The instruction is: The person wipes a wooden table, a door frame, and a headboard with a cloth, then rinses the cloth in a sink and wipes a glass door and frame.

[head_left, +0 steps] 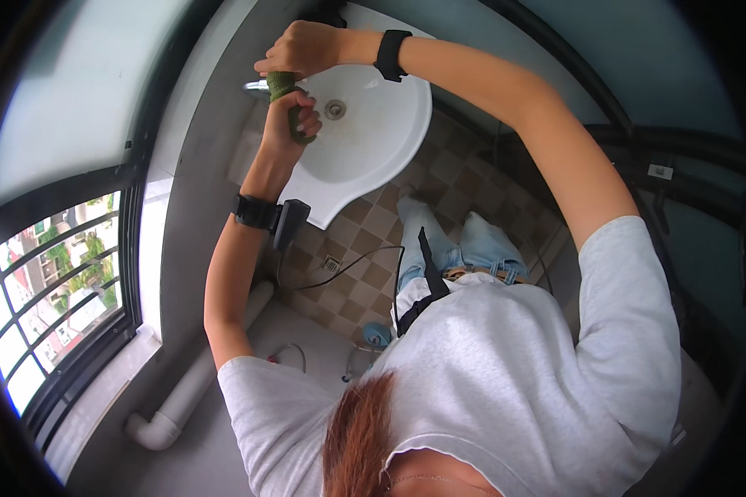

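A dark green cloth (281, 84), bunched into a twisted roll, is stretched between my two hands above the white washbasin (410, 112). My left hand (290, 118) is closed round its lower part, and a short end sticks out below the fingers. Higher up, my right hand (301, 48) grips the upper end, with its back toward the view and most of its fingers hidden. Just left of the cloth, the chrome tap (257, 85) shows in part. The basin's drain (334, 109) lies to the right of the left hand.
Black bands circle both wrists; the left one carries a black box (290, 222) with a cable (340, 277) trailing toward my waist. A barred window (62, 286) is at the left, above a white pipe (186, 402). Brown checkered tiles (365, 240) cover the floor, with a small drain grate (331, 263).
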Motion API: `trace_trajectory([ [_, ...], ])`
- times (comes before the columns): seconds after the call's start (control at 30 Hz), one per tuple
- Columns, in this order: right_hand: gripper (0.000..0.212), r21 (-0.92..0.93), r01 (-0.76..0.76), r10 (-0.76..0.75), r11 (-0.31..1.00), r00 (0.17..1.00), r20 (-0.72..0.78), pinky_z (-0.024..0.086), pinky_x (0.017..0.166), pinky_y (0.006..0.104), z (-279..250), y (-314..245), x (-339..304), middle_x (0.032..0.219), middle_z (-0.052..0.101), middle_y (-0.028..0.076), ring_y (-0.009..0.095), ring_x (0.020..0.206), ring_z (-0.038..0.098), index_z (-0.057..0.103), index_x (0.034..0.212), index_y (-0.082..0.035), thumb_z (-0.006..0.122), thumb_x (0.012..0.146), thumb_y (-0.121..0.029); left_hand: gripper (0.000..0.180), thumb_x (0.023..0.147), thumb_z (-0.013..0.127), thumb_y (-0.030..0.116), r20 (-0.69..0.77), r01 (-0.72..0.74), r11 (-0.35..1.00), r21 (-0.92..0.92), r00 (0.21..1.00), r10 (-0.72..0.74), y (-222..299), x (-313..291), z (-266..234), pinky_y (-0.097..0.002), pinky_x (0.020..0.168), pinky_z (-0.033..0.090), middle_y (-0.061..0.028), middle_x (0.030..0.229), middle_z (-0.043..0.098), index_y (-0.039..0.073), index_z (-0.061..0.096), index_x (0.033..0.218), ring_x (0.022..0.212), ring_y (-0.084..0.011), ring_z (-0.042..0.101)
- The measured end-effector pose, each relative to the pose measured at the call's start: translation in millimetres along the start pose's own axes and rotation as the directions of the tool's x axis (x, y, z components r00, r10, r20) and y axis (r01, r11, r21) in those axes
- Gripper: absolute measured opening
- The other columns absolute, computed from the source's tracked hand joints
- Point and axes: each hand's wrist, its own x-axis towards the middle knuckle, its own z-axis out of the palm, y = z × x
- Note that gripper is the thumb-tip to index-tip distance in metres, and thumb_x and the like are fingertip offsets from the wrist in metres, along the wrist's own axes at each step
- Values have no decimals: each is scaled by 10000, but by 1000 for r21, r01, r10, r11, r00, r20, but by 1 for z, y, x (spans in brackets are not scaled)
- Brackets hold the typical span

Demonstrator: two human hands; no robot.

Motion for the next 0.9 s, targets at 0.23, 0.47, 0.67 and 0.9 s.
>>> trace_trajectory([
  [0.23,213,133,-696,676,705,717,169,499,562,414,2,-37,-47,690,647,101,306,636,638,595,846,-93,656,651,-151,316,674,619,84,55,-136,106,985,831,553,0,24,-25,-367,652,469,-82,743,567,70,546,980,703,-270,588],
  [0.47,684,637,-708,599,-303,378,706,415,443,264,-39,-119,-186,659,558,72,129,510,516,386,1087,64,799,697,-316,674,604,686,-1,549,-421,-362,832,723,420,-98,4,37,-419,863,437,-131,1127,505,124,491,1237,1049,-349,512],
  [0.67,528,610,-725,688,-321,264,676,425,476,245,-160,-247,-303,684,564,64,115,535,539,461,954,-17,665,813,-483,806,626,801,112,649,-647,88,757,761,7,-222,-31,102,-388,960,435,-113,1217,532,76,415,1333,1109,-267,544],
  [0.9,321,712,-622,846,-327,143,513,450,623,231,-207,-387,-385,883,561,31,67,707,559,461,1056,-76,637,879,-278,590,654,785,125,787,-794,102,600,561,-256,-301,-34,154,-348,935,434,-96,1105,570,36,531,1178,1060,-226,561],
])
